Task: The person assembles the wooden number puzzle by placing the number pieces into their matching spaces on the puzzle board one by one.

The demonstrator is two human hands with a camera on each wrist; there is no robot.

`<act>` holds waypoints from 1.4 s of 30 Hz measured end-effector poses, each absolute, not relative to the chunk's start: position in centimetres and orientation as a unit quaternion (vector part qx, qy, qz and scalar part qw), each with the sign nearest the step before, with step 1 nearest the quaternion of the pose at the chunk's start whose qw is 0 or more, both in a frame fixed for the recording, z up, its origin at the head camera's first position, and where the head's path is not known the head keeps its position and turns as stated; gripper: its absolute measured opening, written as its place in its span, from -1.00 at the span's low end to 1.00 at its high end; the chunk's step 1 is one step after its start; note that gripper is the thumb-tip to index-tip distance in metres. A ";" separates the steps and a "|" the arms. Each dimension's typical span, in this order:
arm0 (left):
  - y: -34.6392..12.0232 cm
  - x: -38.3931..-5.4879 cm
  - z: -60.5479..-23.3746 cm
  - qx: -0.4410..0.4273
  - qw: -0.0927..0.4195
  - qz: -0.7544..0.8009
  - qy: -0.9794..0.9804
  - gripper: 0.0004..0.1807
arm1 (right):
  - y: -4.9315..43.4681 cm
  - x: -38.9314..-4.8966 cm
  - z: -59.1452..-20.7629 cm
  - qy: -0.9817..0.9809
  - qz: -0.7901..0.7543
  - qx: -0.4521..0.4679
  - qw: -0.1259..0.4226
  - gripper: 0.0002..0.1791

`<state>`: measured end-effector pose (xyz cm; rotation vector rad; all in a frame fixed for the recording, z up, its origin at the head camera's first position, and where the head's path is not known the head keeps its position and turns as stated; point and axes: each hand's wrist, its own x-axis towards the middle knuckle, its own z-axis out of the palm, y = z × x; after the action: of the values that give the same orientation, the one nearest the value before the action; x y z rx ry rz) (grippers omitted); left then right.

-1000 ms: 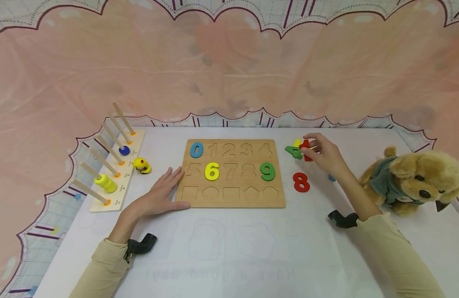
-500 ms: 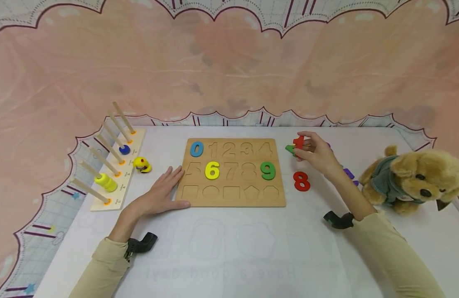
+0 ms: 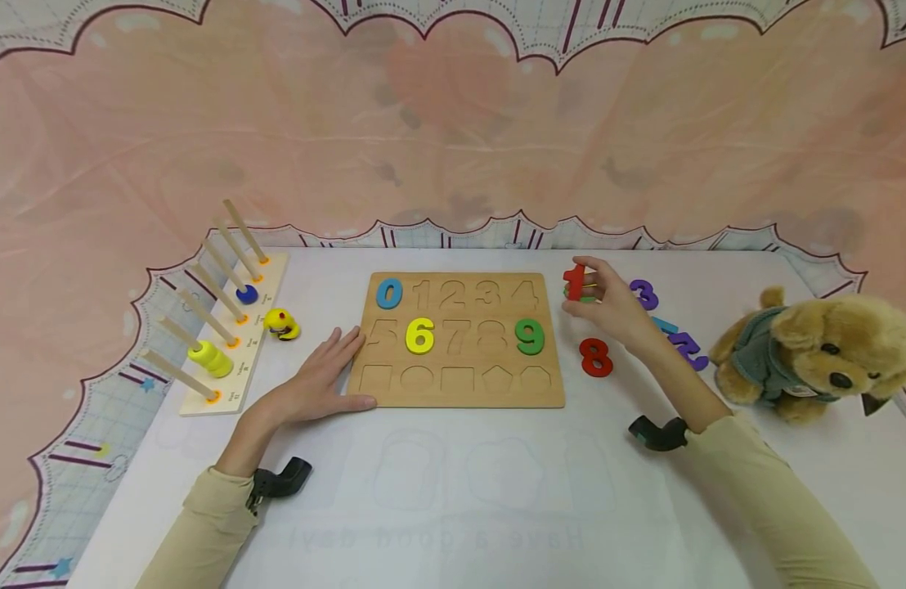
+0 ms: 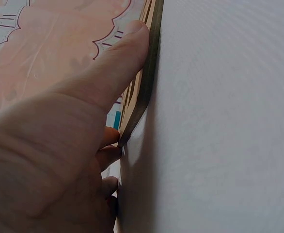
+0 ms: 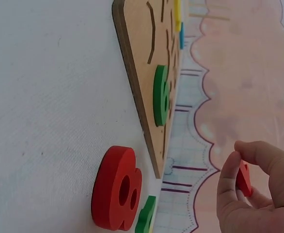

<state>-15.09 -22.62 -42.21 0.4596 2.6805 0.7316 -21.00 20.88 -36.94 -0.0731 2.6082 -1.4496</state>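
Note:
In the head view my right hand [image 3: 613, 304] pinches a red number 1 [image 3: 574, 282] between thumb and fingers, raised beside the board's right side. The right wrist view shows the same red piece [image 5: 244, 180] mostly covered by the fingers. My left hand [image 3: 309, 383] rests at the left edge of a wooden number board [image 3: 555, 393], fingers extended, thumb along its near corner. In the left wrist view the thumb lies against the board's edge [image 4: 152, 63]. A blue 0 [image 3: 380, 293], yellow 6 [image 3: 411, 335] and green 9 [image 3: 539, 337] sit in the board.
A red 8 [image 3: 596, 357] lies right of the board; a green piece [image 5: 145, 218] lies beyond it. Purple 3 [image 3: 650, 295], blue piece [image 3: 665, 325] and purple 2 [image 3: 686, 352] lie near a plush dog [image 3: 784, 380]. At left stand a peg rack [image 3: 248, 372] and yellow duck [image 3: 282, 324].
My right hand has moved left with the red 1, from above the loose numbers toward the board, uncovering the purple and blue pieces. My left hand has stayed still.

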 end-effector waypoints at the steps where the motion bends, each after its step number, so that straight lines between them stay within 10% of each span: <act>1: -22.6 -15.1 -42.2 0.162 0.162 0.257 0.939 0.18 | 20.8 -21.0 -37.0 0.871 -0.484 -0.026 0.081 -0.16; 42: -22.6 -15.2 -42.3 0.162 0.167 0.257 0.938 0.19 | 14.7 -23.7 -38.0 0.894 -0.414 -0.164 0.058 -0.30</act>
<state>-15.21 -22.63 -42.29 0.4605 2.6700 0.7306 -23.71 14.69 -37.99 -0.4981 2.7089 -1.2539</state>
